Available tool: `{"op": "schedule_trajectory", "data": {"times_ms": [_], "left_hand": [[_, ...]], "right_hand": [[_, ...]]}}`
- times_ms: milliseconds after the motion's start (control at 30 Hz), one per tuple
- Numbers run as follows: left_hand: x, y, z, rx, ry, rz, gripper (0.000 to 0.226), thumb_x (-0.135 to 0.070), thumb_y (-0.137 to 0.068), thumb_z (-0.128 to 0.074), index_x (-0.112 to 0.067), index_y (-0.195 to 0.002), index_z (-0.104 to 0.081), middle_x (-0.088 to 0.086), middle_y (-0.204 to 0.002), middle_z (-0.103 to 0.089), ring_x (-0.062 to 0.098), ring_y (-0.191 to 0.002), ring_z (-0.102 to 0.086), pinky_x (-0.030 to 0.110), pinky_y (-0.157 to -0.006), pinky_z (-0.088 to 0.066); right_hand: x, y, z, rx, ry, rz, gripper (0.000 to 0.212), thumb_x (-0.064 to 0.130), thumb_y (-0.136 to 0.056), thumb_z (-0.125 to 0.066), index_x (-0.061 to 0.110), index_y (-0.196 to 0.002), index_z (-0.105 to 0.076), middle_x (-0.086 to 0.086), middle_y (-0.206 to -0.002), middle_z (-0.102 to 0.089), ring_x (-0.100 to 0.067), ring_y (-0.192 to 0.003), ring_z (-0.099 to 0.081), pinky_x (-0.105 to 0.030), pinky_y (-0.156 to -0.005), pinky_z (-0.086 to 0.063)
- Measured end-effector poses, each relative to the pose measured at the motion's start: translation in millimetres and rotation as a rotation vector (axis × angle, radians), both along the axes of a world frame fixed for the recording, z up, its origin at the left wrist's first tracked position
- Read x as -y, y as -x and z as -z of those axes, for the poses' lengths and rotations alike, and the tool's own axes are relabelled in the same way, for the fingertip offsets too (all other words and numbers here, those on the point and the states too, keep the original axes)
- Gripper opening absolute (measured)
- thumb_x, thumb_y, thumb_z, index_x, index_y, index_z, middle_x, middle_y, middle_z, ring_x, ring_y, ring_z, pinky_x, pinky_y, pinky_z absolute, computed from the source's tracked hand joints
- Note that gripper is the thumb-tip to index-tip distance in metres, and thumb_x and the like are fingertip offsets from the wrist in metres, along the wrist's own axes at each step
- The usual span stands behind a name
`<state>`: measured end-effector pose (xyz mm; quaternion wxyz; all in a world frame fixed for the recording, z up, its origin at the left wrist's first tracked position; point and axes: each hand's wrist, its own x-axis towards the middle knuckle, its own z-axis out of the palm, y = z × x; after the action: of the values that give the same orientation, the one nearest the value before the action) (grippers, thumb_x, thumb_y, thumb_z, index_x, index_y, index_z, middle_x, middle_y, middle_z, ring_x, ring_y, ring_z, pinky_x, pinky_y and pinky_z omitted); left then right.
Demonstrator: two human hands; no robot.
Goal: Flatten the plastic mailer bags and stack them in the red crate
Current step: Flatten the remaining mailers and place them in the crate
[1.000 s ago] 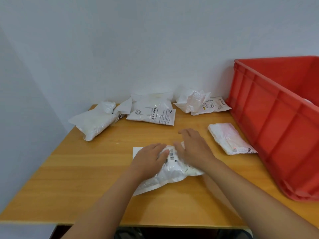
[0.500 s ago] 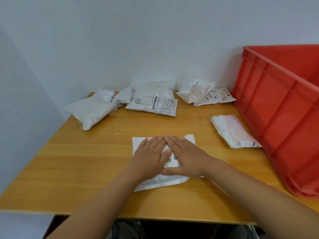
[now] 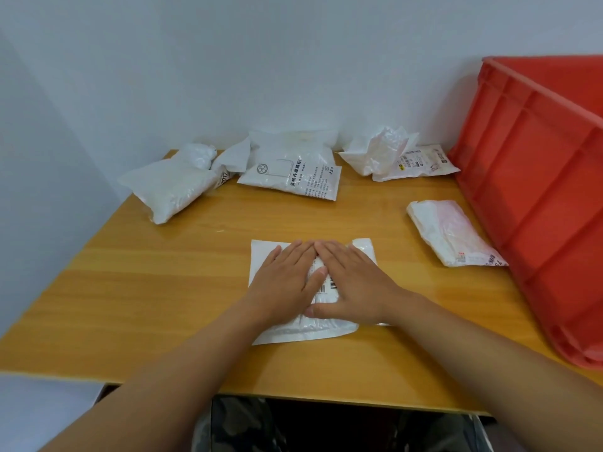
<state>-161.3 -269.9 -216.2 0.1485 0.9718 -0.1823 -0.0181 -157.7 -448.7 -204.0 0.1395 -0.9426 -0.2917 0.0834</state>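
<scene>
**Bag pressed flat — ready to lift**

Head view: a second ago the white mailer bag (image 3: 306, 331) was a crumpled, puffy bundle under curled fingers near the front of the wooden table (image 3: 130, 305). Now it lies as a flat rectangle at the middle front, with the left hand (image 3: 284, 282) and right hand (image 3: 355, 285) laid palm-down on it side by side, fingers straight and close together, fingertips touching at the far edge. Neither hand pinches anything.

That suggests the flattening of this bag is about done — the next step is probably carrying it to the red crate (image 3: 538, 203) at the right edge. Its inside is not visible from here.

Still unflattened: a pinkish bag (image 3: 450, 236) just beside the crate and several white bags (image 3: 290, 168) along the wall.
</scene>
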Motion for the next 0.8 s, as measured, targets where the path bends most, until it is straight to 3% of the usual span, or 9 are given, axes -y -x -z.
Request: {"op": "schedule_trajectory", "data": {"times_ms": [300, 800], "left_hand": [[0.5, 0.4, 2.0, 0.025, -0.011, -0.006, 0.059, -0.048, -0.103, -0.021, -0.023, -0.157, -0.018, -0.008, -0.162, -0.023, 0.011, -0.15, -0.012, 0.036, -0.123, -0.005], [-1.0, 2.0, -0.9, -0.053, 0.141, -0.016, 0.058, -0.047, -0.104, -0.028, -0.026, -0.157, -0.019, -0.011, -0.162, -0.022, 0.005, -0.15, -0.008, 0.033, -0.123, -0.002]], "right_hand": [[-1.0, 0.0, 0.7, -0.006, 0.021, 0.0, 0.117, 0.085, -0.075, -0.04, 0.017, -0.158, 0.006, 0.006, -0.167, 0.006, -0.007, -0.151, 0.01, -0.034, -0.124, 0.006], [-2.6, 4.0, -4.6, -0.061, 0.019, 0.008, 0.116, 0.083, -0.08, -0.045, 0.017, -0.159, 0.008, 0.005, -0.167, 0.01, -0.007, -0.151, 0.014, -0.036, -0.124, 0.007]]}}
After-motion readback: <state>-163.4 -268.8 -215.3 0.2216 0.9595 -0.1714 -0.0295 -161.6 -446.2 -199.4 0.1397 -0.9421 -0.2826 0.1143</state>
